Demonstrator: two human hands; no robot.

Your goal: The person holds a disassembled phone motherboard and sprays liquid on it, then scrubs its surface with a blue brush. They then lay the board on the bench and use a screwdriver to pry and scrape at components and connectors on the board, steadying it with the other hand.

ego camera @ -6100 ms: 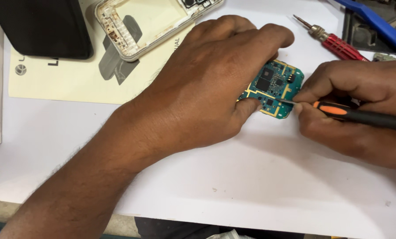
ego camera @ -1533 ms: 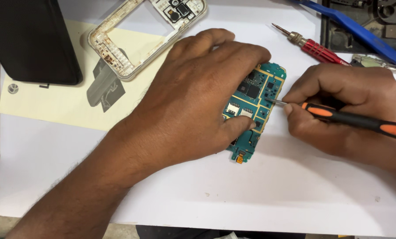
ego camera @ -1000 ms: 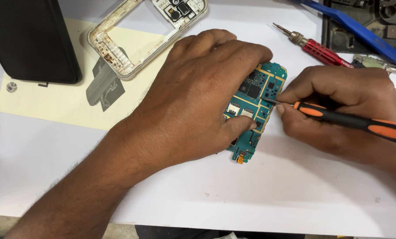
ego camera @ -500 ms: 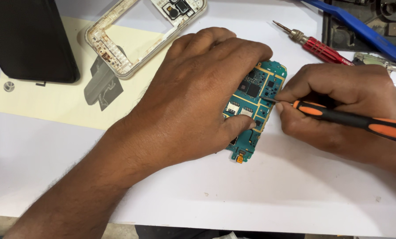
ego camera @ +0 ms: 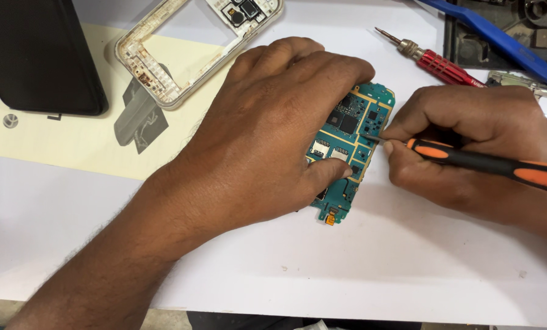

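Head view, looking down on a white work surface (ego camera: 285, 275). The left hand (ego camera: 273, 134) lies palm down over a teal-green printed circuit board studded with black chips and gold-edged shields (ego camera: 353, 143), which rests flat on the white surface at centre right; the fingers are curled close together over the board's upper left part, and the thumb presses its lower middle, pinning it down. The right hand (ego camera: 469, 146) comes in from the right edge, its fingers closed tightly around a black screwdriver with orange grip sections (ego camera: 487, 166), held nearly level; the thin metal tip touches the board's right edge, just beside the thumb and forefinger of that hand. The two hands are near each other but do not touch. Behind the right hand, a second screwdriver with a red handle and bare steel shaft (ego camera: 435, 61) lies loose on the surface, pointing toward the upper left. A long blue plastic strip (ego camera: 499, 46) runs diagonally across the upper right corner, over a dark tray (ego camera: 469, 36). At upper centre lies an open white plastic phone frame with grimy edges (ego camera: 188, 49), partly on a cream paper sheet printed with a grey figure (ego camera: 90, 140). A flat black rectangular slab (ego camera: 35, 55) sits at upper left, overlapping that sheet's top edge
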